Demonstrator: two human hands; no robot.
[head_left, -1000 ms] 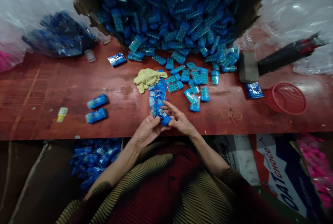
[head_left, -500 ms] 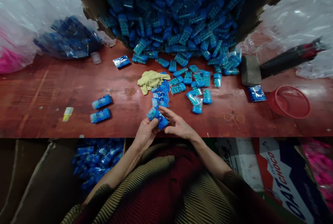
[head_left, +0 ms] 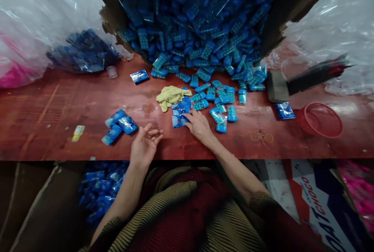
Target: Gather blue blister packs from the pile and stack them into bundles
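Note:
My left hand (head_left: 145, 145) lies palm up near the front edge of the red table (head_left: 58, 103), fingers apart, holding nothing. Just left of it lie three finished blue packets (head_left: 119, 124). My right hand (head_left: 199, 125) rests on the table with its fingertips touching the nearest blue label card (head_left: 179, 120) at the end of a short row of overlapping cards (head_left: 182, 105). A yellow cloth (head_left: 171, 96) lies behind the row. Loose blue pill packs (head_left: 222, 100) are scattered to the right, spilling from a big heap (head_left: 198, 22) in a torn cardboard box.
A red mesh basket (head_left: 321, 120) and a blue packet (head_left: 284, 110) sit at right, rubber bands (head_left: 261, 137) near the front edge. A dark block (head_left: 274, 80) with a long handle lies at back right. Below the table, a box of blue packets (head_left: 102, 189) stands at left.
The blue packet held in both hands is gone from them; a third packet now lies with the two at left. My left hand has opened, and my right hand has reached forward to the cards.

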